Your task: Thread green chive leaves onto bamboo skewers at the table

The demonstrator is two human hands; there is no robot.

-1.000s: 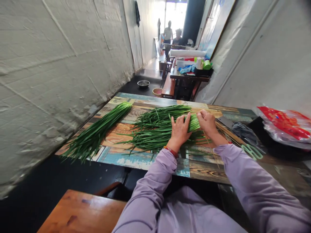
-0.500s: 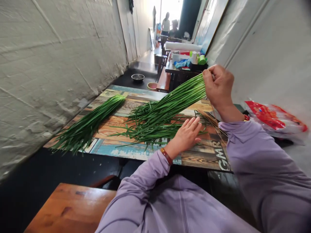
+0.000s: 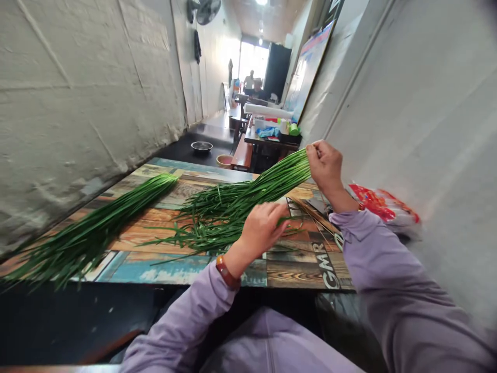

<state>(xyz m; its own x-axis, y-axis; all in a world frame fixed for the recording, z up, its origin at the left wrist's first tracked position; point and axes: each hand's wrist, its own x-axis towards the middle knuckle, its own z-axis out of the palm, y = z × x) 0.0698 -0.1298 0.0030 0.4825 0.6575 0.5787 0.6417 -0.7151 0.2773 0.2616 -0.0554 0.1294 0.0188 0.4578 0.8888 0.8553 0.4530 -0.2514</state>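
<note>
My right hand (image 3: pixel 326 168) is closed around the pale stem ends of a bundle of garlic chives (image 3: pixel 277 178), lifting that end above the table. The bundle's dark leaf tips slope down to the left. My left hand (image 3: pixel 264 225), slightly blurred, is just below the bundle over loose chive leaves (image 3: pixel 209 235). Its fingers are bent, with a gap between them and the thumb, and a green blade shows by that gap. Another bunch of chives (image 3: pixel 112 220) lies on the left of the wood-patterned table (image 3: pixel 135 233), its leaf tips over the front edge.
Brown straw-like strands (image 3: pixel 316 215) lie beneath my right wrist. A red-and-clear plastic package (image 3: pixel 382 204) sits at the right by the wall. Beyond the table are a metal bowl (image 3: pixel 202 147), a basin (image 3: pixel 224 160) and a bench (image 3: pixel 243 154). A person (image 3: pixel 249 81) is far back.
My left hand has lifted off the loose leaves, its fingers going from flat to bent. My right hand still holds the chives, now lower over the table. The camera view has shifted.
</note>
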